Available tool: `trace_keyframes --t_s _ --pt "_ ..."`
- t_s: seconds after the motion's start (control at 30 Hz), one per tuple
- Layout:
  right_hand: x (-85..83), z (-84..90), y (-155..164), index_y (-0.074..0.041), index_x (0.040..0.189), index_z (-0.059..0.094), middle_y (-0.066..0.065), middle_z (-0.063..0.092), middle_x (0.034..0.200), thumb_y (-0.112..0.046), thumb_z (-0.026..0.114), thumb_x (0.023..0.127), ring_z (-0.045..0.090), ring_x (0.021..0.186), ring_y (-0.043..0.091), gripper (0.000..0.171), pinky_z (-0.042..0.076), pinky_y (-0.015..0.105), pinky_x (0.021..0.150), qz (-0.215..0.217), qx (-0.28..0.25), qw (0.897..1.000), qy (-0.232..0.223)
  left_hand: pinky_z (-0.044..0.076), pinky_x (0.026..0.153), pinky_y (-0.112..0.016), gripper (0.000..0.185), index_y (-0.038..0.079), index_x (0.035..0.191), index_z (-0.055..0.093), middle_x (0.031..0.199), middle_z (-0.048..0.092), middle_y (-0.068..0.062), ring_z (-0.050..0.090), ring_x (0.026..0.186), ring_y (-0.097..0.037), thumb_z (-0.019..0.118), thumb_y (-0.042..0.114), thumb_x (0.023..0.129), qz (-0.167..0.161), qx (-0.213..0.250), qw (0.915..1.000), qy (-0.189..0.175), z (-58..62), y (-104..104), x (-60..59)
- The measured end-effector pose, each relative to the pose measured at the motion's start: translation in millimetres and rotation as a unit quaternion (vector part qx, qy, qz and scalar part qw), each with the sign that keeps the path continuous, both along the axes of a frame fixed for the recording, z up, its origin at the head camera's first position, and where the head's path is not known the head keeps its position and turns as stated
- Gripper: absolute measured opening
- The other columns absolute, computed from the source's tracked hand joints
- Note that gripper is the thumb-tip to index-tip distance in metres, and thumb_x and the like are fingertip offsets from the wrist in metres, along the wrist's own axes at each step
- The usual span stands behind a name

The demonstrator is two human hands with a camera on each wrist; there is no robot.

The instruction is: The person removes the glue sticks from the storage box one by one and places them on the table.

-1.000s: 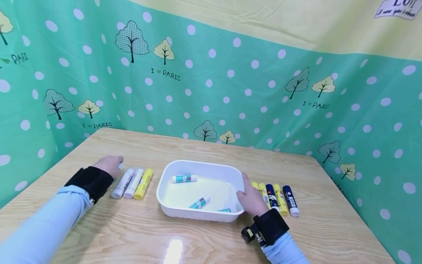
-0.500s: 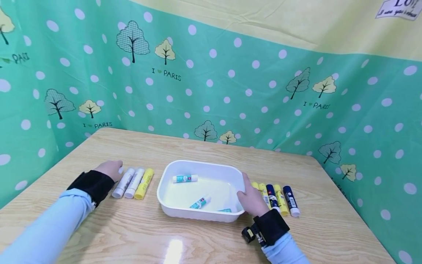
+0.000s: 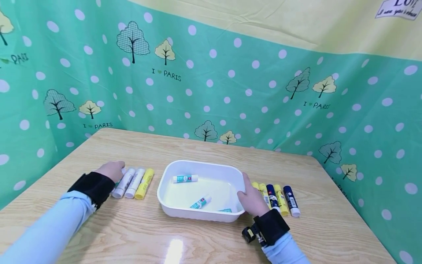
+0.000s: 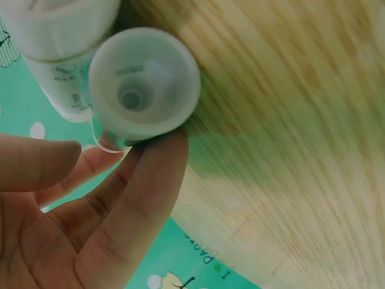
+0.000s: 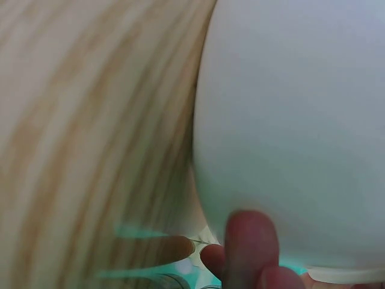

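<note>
My left hand [image 3: 111, 171] is at the left end of a row of glue sticks: two white ones, one yellow glue stick [image 3: 144, 184]. In the left wrist view, its fingertips touch the side of a glue stick [image 4: 144, 84] with a white hollow end, while the thumb stands apart from it. That stick lies against a white glue stick [image 4: 66, 78]; the hand mostly hides it in the head view. My right hand [image 3: 254, 198] grips the right wall of a white plastic basin [image 3: 201, 213]. Inside lie teal-and-white glue sticks, one [image 3: 185, 178] near the back.
Right of the basin, yellow glue sticks [image 3: 281, 200] and dark blue glue sticks [image 3: 291, 201] lie in a row on the wooden table [image 3: 204, 245]. A green dotted curtain [image 3: 211, 91] hangs behind the table.
The left hand has come down slightly at the row's left end, and a sliver of a teal stick now shows beside the white ones. The right hand and basin have stayed put.
</note>
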State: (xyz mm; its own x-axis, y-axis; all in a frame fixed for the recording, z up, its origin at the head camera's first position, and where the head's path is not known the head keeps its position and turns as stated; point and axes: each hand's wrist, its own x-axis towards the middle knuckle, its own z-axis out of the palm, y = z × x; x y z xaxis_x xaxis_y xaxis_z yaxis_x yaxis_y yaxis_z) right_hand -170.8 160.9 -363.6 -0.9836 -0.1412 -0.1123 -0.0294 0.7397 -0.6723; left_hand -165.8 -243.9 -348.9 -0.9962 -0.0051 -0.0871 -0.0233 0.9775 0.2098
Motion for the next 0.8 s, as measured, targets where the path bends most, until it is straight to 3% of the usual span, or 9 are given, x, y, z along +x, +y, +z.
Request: trace_keyframes --t_s 0.4,0.8 --pt "-2.4 -2.9 -0.2 -0.018 0.139 0.002 0.023 0.039 0.126 -0.014 0.037 0.087 0.046 0.051 0.019 0.063 0.038 0.026 0.046 -0.012 -0.001 1.000 -0.002 0.040 0.079 -0.048 0.035 -0.017 0.108 0.043 0.102 0.050 -0.035 0.050 0.093 -0.044 0.043 -0.001 0.077 0.003 -0.003 1.0000 0.004 0.1 4.2 -1.6" --pt "-2.2 -3.2 0.0 -0.017 0.139 0.001 0.022 0.045 0.120 -0.015 0.038 0.087 0.042 0.047 0.018 0.063 0.036 0.026 0.045 -0.013 0.001 1.000 -0.003 0.034 0.085 -0.053 0.044 -0.014 0.121 0.033 0.116 0.040 -0.036 0.039 0.105 -0.048 0.038 0.006 0.083 0.057 0.021 0.9977 -0.029 4.5 8.2 2.7"
